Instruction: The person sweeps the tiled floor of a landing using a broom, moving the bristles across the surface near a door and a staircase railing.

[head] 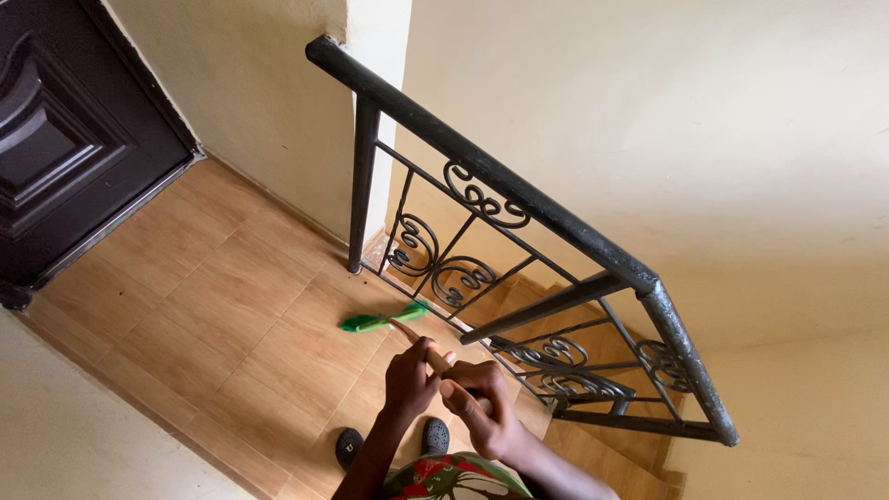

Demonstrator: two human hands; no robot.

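Both hands close round a wooden broom handle (428, 353) at the bottom middle of the view. The left hand (408, 378) wraps it fully, fingers curled shut, and the right hand (483, 407) grips just behind it, thumb laid along the wood, so the two hands touch. The handle slants up and to the left to a green broom head (381, 319), which rests on the tan tiled landing floor (213, 306) just beside the foot of the black iron railing (519, 199) — near its scrollwork but not clearly touching it. The railing's upright post (362, 185) meets the floor by the cream wall corner (370, 28), and its top rail runs down to the right along the wooden stairs (602, 454), which drop away past the landing's edge. To the left of the broom head the floor lies open as far as the dark panelled door (65, 139) and its threshold. Two dark shoes (389, 443) stand on the tiles right under the hands, close to the pale wall edge (83, 444) at lower left.
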